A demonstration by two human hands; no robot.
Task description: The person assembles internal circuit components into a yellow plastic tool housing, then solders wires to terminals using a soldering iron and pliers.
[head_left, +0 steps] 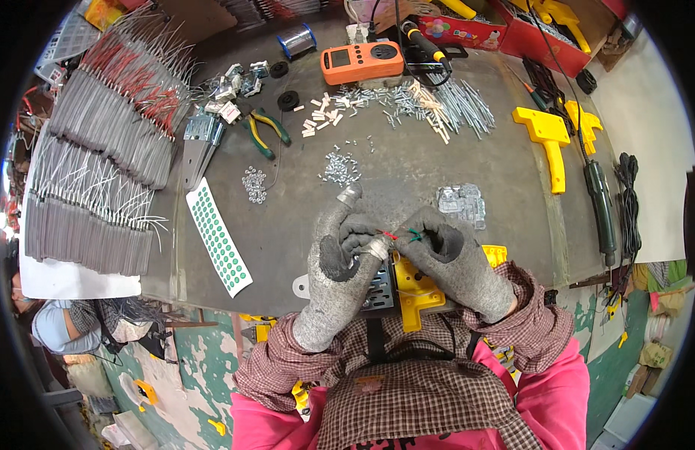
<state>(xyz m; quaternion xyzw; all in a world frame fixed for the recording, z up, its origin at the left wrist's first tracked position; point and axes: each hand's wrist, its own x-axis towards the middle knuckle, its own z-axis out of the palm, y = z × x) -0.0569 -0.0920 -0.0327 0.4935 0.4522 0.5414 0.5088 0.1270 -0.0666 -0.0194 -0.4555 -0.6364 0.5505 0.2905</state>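
Note:
Both of my hands wear grey gloves with dark patches and meet over the near edge of the bench. My left hand (338, 259) is closed, its fingertips pinching a short red wire (389, 235); the index finger points up with tape around its tip. Right beside it, my right hand (451, 253) is closed on a green wire (415, 235). Whether the two wires touch is too small to tell. Below the hands lie a yellow plastic gun-shaped housing (411, 300) and a perforated metal plate (377, 291), both partly covered by my gloves.
Small screws (340, 169) lie ahead, with nuts (254, 185) and a green-dotted sticker sheet (218, 238) leftward. Green-yellow pliers (265, 135), an orange soldering station (361, 63) and metal rods (467, 109) lie farther back. A yellow gun housing (546, 142) and a corded screwdriver (601, 214) lie right.

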